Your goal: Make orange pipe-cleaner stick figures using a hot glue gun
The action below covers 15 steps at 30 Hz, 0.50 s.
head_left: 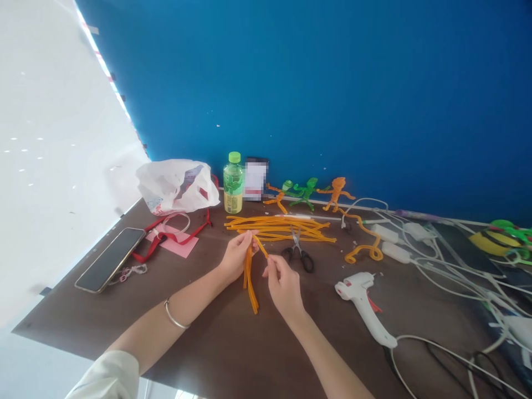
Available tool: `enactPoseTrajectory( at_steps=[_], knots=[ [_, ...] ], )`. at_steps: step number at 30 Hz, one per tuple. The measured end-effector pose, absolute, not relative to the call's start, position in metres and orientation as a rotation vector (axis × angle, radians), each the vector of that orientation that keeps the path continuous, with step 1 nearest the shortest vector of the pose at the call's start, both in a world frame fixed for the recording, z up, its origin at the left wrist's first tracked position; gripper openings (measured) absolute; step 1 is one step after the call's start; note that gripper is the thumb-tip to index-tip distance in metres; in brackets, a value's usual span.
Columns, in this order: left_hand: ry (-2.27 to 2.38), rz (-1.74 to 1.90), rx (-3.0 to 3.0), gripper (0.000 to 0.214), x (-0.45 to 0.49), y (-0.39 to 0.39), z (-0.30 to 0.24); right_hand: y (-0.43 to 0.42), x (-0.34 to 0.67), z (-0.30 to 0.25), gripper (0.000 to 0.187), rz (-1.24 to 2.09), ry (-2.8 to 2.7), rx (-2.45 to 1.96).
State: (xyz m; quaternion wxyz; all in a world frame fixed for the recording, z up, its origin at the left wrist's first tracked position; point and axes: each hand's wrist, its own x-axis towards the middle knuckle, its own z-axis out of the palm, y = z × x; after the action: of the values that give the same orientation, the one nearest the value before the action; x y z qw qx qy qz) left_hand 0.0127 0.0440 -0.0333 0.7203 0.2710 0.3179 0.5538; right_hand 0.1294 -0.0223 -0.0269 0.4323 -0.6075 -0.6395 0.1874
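In the head view, my left hand (238, 255) pinches several orange pipe cleaners (250, 288) near their top, their free ends hanging down below the fingers. My right hand (283, 285) grips the end of one strand that runs slantwise between both hands. Just behind the hands lies a loose pile of orange pipe cleaners (282, 227). Black-handled scissors (297, 250) rest against that pile, slightly open, close to my right hand. Parts of the strands are hidden by my fingers.
A white glue gun (366, 310) and tangled cables (453, 271) lie at right. Pipe-cleaner figures (307, 194) stand by the blue wall. Further left are a green-capped bottle (233, 185), a white plastic bag (177, 185), a red lanyard (149, 252) and a phone (111, 259).
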Motion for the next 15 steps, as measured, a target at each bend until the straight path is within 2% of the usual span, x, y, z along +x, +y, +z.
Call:
enactPoseTrajectory(
  at_steps=[6, 10, 15],
  knots=[
    [0.533, 0.938, 0.6, 0.026, 0.014, 0.037, -0.03, -0.016, 0.146, -0.026, 0.019, 0.295, -1.499, -1.568],
    [0.573, 0.99, 0.638, 0.021, 0.014, 0.036, -0.032, -0.013, 0.15, -0.029, 0.017, 0.294, -1.58, -1.517],
    [0.647, 1.023, 0.645, 0.021, 0.013, 0.034, -0.031, -0.015, 0.146, -0.023, 0.012, -0.102, -1.594, -1.343]
  ],
)
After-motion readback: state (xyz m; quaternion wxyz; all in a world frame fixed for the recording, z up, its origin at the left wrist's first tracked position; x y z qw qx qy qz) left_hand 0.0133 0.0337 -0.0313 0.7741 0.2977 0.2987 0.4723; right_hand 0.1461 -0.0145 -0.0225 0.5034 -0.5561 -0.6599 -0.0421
